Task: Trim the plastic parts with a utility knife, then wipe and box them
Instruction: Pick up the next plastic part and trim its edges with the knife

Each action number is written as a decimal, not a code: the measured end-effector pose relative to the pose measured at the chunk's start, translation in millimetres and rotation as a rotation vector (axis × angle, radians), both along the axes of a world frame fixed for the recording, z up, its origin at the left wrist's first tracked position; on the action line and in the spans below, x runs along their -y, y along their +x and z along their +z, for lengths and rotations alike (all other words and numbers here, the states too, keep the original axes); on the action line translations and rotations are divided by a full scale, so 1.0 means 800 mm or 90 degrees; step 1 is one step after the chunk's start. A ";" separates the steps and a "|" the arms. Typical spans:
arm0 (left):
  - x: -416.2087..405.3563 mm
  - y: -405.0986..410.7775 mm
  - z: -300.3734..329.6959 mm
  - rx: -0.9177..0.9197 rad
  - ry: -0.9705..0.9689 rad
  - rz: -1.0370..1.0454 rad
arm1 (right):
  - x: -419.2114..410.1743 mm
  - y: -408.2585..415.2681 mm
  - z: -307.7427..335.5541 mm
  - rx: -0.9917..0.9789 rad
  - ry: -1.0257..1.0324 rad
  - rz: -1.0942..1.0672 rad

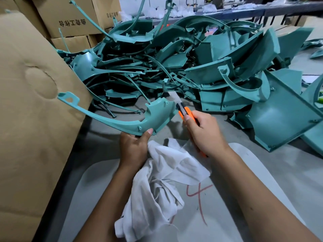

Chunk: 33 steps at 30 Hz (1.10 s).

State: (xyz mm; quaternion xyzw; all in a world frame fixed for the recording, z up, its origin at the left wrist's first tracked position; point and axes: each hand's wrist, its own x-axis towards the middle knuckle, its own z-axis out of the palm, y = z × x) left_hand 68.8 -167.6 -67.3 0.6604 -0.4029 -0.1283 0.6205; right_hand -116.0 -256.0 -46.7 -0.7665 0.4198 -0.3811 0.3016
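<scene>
A curved teal plastic part [132, 119] with a long thin arm reaching left is held above the table. My left hand [133, 147] grips its near edge, thumb on top. My right hand [204, 133] grips an orange utility knife [185, 113], thumb on the slider, its blurred blade at the part's right edge. A crumpled white cloth [160, 187] lies under and between my forearms.
A big heap of teal plastic parts [192, 63] covers the grey table [262, 163] ahead and to the right. A large brown cardboard box [31, 102] stands at the left, with more cartons [70, 20] stacked behind it. A red "4" [199, 194] is marked on the surface near me.
</scene>
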 end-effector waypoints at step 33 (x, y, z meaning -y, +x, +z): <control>0.008 -0.001 -0.010 0.004 -0.045 -0.031 | 0.005 -0.010 -0.004 0.024 -0.060 -0.092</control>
